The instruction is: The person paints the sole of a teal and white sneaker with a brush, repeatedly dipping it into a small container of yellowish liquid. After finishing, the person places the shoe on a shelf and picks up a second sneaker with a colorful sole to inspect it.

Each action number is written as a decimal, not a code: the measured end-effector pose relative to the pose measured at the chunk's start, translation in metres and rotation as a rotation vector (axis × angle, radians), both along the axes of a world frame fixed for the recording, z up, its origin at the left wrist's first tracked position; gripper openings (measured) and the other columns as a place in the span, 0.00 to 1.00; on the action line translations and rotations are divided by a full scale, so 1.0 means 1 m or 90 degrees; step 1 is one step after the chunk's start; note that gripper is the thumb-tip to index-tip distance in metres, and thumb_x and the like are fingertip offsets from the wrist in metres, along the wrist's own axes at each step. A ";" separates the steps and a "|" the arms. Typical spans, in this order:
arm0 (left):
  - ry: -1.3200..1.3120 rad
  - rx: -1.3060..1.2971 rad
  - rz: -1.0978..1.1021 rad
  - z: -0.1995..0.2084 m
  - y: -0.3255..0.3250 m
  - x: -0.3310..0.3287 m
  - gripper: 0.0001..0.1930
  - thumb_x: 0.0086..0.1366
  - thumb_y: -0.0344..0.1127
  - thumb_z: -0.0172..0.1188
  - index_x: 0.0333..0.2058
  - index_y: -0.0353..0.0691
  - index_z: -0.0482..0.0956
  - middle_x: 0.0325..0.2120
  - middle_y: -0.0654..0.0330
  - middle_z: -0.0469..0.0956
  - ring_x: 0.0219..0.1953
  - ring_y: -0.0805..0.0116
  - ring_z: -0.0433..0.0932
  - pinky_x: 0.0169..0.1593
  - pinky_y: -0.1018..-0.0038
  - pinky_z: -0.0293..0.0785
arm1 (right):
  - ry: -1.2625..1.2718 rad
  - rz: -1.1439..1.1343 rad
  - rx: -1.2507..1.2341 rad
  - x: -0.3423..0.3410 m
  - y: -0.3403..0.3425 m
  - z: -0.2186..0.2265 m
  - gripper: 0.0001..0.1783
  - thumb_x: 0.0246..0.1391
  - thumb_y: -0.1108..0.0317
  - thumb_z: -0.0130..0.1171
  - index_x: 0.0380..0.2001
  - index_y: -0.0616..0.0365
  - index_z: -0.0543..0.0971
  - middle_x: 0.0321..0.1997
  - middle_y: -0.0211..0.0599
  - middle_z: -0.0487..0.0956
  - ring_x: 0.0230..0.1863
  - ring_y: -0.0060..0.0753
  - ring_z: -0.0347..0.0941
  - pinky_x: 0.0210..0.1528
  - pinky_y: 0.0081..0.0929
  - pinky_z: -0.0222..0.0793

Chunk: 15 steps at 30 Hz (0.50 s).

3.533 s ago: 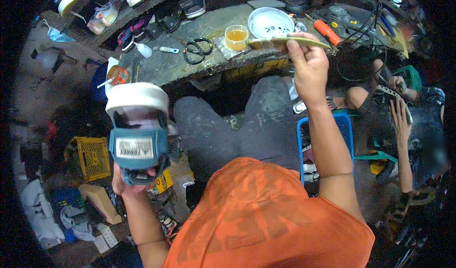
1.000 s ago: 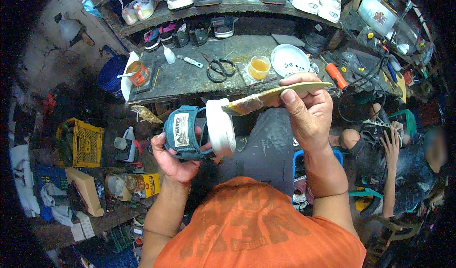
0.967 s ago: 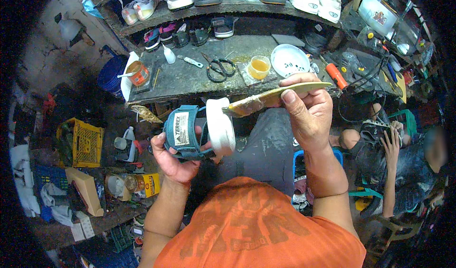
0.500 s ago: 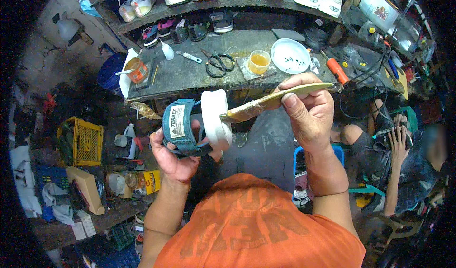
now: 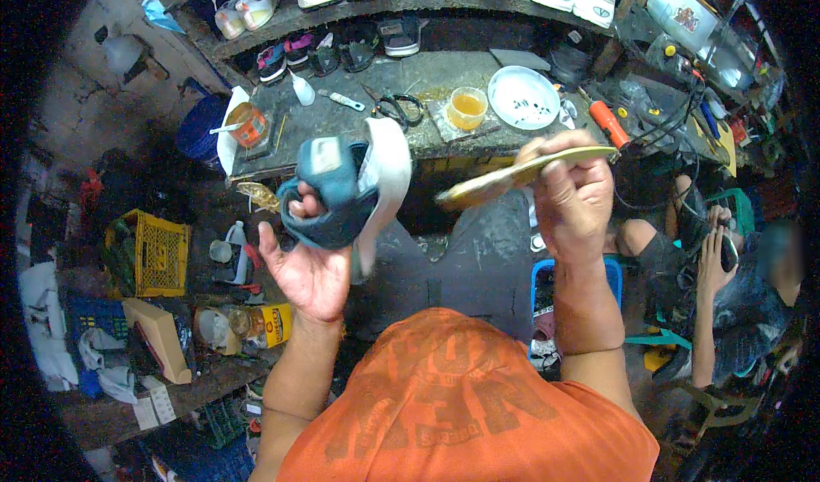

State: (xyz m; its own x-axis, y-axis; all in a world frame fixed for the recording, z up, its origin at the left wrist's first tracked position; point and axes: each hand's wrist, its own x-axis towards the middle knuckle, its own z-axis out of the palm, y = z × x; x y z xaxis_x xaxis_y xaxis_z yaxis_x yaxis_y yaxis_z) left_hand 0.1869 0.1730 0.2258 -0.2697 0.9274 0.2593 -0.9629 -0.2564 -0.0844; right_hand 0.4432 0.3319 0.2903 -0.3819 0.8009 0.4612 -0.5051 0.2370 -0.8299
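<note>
My left hand [image 5: 314, 287] holds a teal strap sandal [image 5: 328, 175] with its thick white sole [image 5: 389, 170] turned to the right. Some of my fingers come through the strap opening, while the thumb stands out to the left. In my right hand [image 5: 574, 200], a long, flat, yellowish-tan piece [image 5: 491, 183] is pinched between thumb and fingers. Its left end looks crusted and points at the sole, with a gap between them. The exact kind of this piece cannot be made out.
Ahead stands a workbench [image 5: 342, 151] with scissors [image 5: 398, 109], a tub of amber liquid [image 5: 467, 108], a white plate [image 5: 504, 111], an orange-handled tool [image 5: 608, 123] and a small white bottle [image 5: 302, 89]. Shoes line the shelf above. A yellow crate [image 5: 149, 256] is at left; another person sits at right.
The sandal has tilted and risen in my left hand, blurring slightly. The flat piece has come away from the sole, moving right and a little toward the bench's right side.
</note>
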 end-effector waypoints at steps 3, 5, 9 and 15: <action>0.082 -0.088 0.113 -0.003 0.002 -0.009 0.35 0.64 0.25 0.57 0.69 0.37 0.55 0.59 0.53 0.75 0.72 0.57 0.58 0.75 0.48 0.44 | 0.107 -0.043 -0.044 0.006 0.005 -0.006 0.13 0.62 0.68 0.63 0.46 0.62 0.75 0.39 0.35 0.80 0.38 0.26 0.77 0.42 0.25 0.73; 0.164 -0.113 0.133 -0.007 0.004 -0.017 0.29 0.66 0.25 0.54 0.66 0.41 0.62 0.65 0.54 0.68 0.73 0.57 0.55 0.75 0.47 0.41 | 0.096 -0.037 -0.045 0.009 0.008 -0.011 0.13 0.63 0.68 0.61 0.48 0.62 0.74 0.40 0.37 0.80 0.40 0.28 0.77 0.46 0.26 0.73; 0.234 -0.204 0.135 -0.020 0.002 -0.036 0.26 0.69 0.33 0.57 0.64 0.42 0.66 0.62 0.51 0.71 0.69 0.55 0.62 0.71 0.45 0.54 | 0.076 -0.055 -0.066 0.013 0.012 -0.021 0.14 0.64 0.68 0.60 0.49 0.61 0.72 0.41 0.37 0.80 0.41 0.28 0.76 0.47 0.25 0.73; 0.399 -0.402 0.156 -0.043 -0.005 -0.049 0.30 0.71 0.52 0.55 0.63 0.40 0.64 0.60 0.51 0.69 0.61 0.52 0.71 0.67 0.51 0.65 | 0.050 -0.133 -0.092 0.011 0.015 -0.034 0.14 0.65 0.68 0.58 0.51 0.60 0.72 0.42 0.36 0.80 0.40 0.26 0.75 0.45 0.25 0.72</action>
State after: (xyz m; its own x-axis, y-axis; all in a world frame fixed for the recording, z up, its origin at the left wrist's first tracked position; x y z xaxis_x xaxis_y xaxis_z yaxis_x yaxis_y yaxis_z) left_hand 0.1374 0.1675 0.1832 -0.4588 0.8816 -0.1107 -0.6978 -0.2803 0.6592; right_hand 0.4544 0.3470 0.2559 -0.1688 0.9185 0.3577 -0.5211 0.2249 -0.8234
